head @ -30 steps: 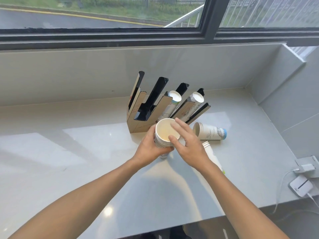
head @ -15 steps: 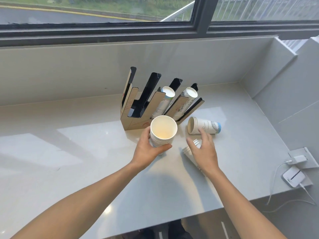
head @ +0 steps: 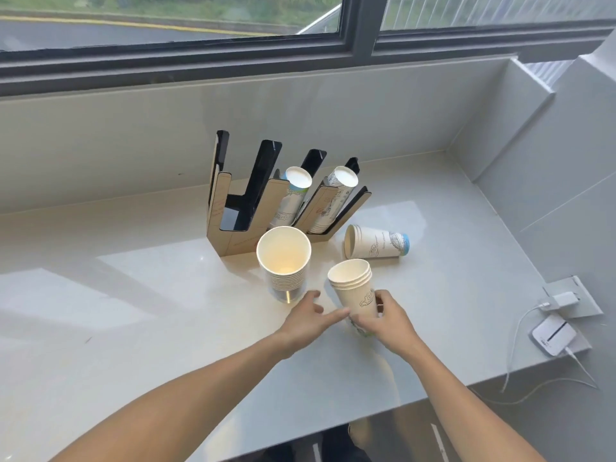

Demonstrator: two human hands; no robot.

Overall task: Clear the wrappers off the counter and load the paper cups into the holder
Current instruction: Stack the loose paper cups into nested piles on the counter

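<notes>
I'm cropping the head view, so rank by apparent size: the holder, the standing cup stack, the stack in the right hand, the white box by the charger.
1. Holder.
2. Standing cup stack and the stack in the right hand look alike; nearness to the camera blurs it.
3. White box.

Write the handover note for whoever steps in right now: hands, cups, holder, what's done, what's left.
Right hand: holding a short cup stack, mouth up.
Left hand: empty, fingers open, reaching toward that stack.
Taller stack stands upright on the counter, in front of the holder.
One more stack lies on its side, right of the holder.
Done: two right slots hold cups.
Left: load the three loose stacks; left slots look empty. No wrappers visible.
</notes>
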